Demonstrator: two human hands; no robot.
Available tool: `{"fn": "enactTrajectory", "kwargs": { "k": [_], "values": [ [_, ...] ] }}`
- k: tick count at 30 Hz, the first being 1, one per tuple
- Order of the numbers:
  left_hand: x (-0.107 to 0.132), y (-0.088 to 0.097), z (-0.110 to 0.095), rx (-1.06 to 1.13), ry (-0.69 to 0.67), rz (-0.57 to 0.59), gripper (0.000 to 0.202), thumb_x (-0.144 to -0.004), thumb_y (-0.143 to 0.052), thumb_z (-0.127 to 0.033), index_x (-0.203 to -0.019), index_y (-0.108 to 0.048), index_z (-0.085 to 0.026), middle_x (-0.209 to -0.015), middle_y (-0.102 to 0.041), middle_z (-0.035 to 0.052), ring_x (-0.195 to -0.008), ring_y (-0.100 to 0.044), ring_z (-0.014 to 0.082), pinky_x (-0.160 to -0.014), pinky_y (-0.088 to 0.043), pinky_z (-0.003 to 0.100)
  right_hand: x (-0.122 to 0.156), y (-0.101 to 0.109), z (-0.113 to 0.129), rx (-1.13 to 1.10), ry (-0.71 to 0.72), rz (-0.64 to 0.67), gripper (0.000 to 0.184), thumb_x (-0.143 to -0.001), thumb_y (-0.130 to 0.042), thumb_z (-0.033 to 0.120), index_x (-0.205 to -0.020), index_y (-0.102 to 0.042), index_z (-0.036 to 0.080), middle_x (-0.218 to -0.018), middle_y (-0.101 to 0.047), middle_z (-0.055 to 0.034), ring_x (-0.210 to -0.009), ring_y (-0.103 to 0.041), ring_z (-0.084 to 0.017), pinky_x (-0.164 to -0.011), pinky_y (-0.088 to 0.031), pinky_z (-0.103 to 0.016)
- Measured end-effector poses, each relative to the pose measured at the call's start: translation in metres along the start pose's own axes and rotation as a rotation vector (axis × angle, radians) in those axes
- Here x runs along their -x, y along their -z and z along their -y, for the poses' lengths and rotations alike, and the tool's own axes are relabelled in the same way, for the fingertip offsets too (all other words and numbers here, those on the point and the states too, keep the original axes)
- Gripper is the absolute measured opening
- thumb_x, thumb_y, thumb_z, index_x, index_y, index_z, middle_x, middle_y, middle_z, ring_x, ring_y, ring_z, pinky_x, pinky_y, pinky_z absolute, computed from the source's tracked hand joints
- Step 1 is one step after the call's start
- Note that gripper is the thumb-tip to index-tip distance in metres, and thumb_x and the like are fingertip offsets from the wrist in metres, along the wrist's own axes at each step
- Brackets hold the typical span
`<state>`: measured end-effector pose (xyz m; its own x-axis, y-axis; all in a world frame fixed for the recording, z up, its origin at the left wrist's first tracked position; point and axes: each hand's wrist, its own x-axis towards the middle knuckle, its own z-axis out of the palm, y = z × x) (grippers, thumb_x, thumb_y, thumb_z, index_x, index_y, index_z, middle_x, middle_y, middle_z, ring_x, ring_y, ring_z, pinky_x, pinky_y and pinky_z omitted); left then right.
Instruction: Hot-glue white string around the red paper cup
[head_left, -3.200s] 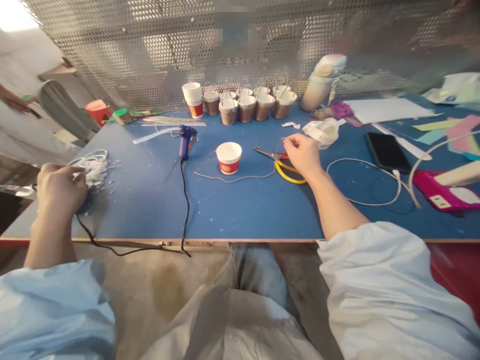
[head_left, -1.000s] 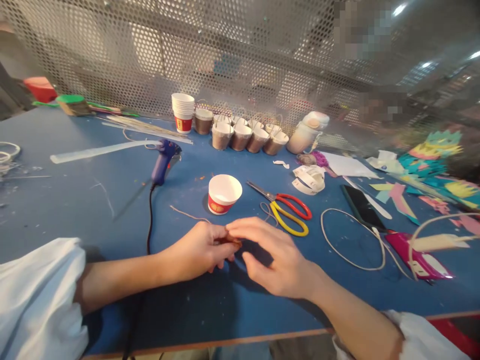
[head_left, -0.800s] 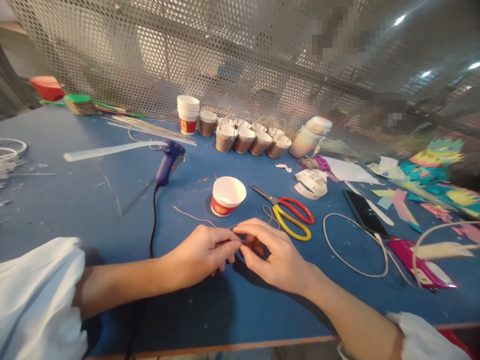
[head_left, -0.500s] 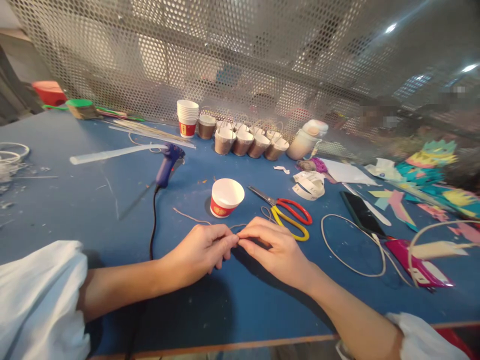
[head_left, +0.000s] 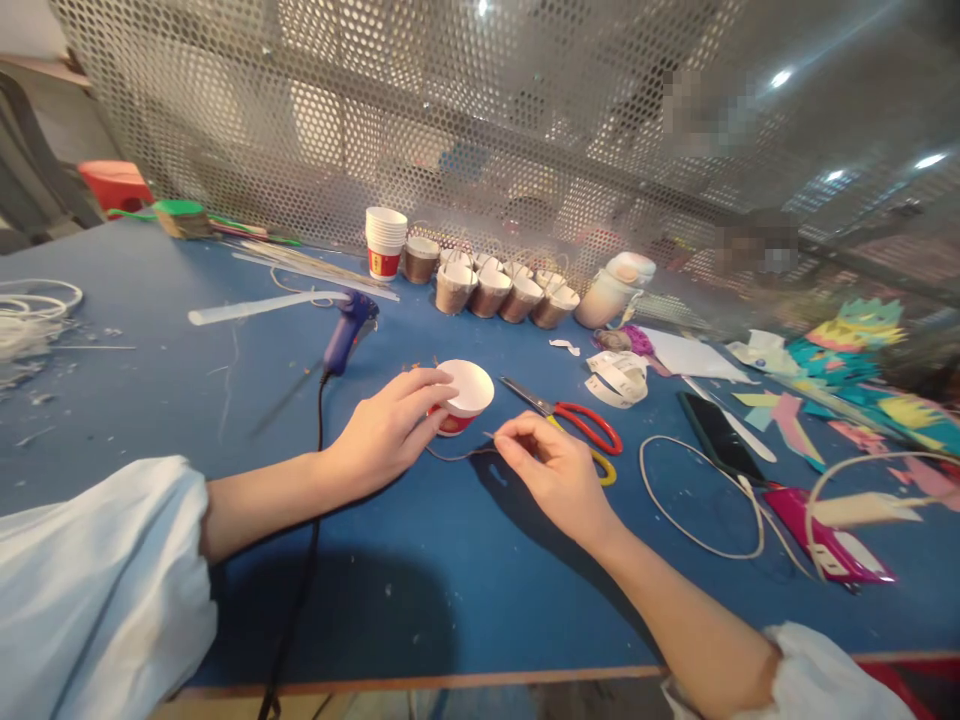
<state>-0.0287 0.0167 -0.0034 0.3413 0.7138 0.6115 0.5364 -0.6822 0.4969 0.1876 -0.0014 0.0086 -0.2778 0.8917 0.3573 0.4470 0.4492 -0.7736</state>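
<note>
- Head view: your left hand (head_left: 386, 432) grips the cup (head_left: 471, 388) by its side.
- Your right hand (head_left: 556, 468) pinches the string (head_left: 459, 458).
- Scissors (head_left: 553, 408) lie just beside it.

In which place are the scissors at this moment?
In the head view, the scissors lie on the table right of centre, between the red cup and the curled white strip, partly behind the right hand.

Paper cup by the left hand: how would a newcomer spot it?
On the blue table, look in front of the group of brown cups. There, at the left hand, is a small white cup with a red band. It stands singly, unlike the stack of similar cups behind it.
</note>
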Motion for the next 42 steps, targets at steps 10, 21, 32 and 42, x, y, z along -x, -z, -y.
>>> {"fn": "enactTrajectory", "kwargs": {
  "k": [10, 21, 32, 42],
  "values": [
    [-0.001, 0.0, 0.0, 0.232, 0.187, -0.101, 0.01, -0.089, -0.053, -0.021, -0.082, -0.057, -0.016, -0.08, -0.055, 0.0005, -0.071, -0.053, 0.0105, -0.06, -0.044, 0.021, 0.005, -0.007, 0.006, 0.447, 0.496, 0.324, 0.013, -0.089, -0.062, 0.029, -0.085, -0.07, 0.02, -0.084, -0.068, -0.003, -0.08, -0.058, -0.016, -0.078, -0.04, -0.036],
    [-0.001, -0.002, 0.006, 0.366, 0.365, -0.077, 0.017, -0.087, -0.054, -0.033, -0.083, -0.057, -0.018, -0.083, -0.057, 0.0006, -0.069, -0.054, 0.0112, -0.059, -0.045, 0.023, -0.022, 0.083, -0.02, 0.515, 0.267, -0.415, 0.015, -0.087, -0.055, 0.024, -0.08, -0.068, 0.02, -0.081, -0.069, -0.0034, -0.078, -0.064, -0.017, -0.075, -0.05, -0.032],
    [-0.002, -0.001, 0.007, 0.363, 0.396, -0.106, 0.02, -0.085, -0.054, -0.036, -0.082, -0.057, -0.017, -0.083, -0.059, 0.0018, -0.068, -0.054, 0.0115, -0.057, -0.046, 0.022, -0.029, 0.079, -0.046, 0.556, -0.031, -0.259, 0.018, -0.081, -0.054, 0.028, -0.079, -0.07, 0.019, -0.082, -0.07, -0.0043, -0.073, -0.062, -0.018, -0.071, -0.048, -0.032],
    [-0.001, -0.002, 0.012, 0.336, 0.341, -0.113, 0.017, -0.086, -0.054, -0.033, -0.08, -0.057, -0.017, -0.082, -0.058, 0.0009, -0.066, -0.053, 0.0107, -0.057, -0.044, 0.022, -0.033, 0.134, -0.08, 0.589, -0.25, -0.622, 0.026, -0.077, -0.053, 0.035, -0.078, -0.071, 0.016, -0.069, -0.069, -0.0049, -0.068, -0.061, -0.02, -0.067, -0.045, -0.031]
  ]
}}
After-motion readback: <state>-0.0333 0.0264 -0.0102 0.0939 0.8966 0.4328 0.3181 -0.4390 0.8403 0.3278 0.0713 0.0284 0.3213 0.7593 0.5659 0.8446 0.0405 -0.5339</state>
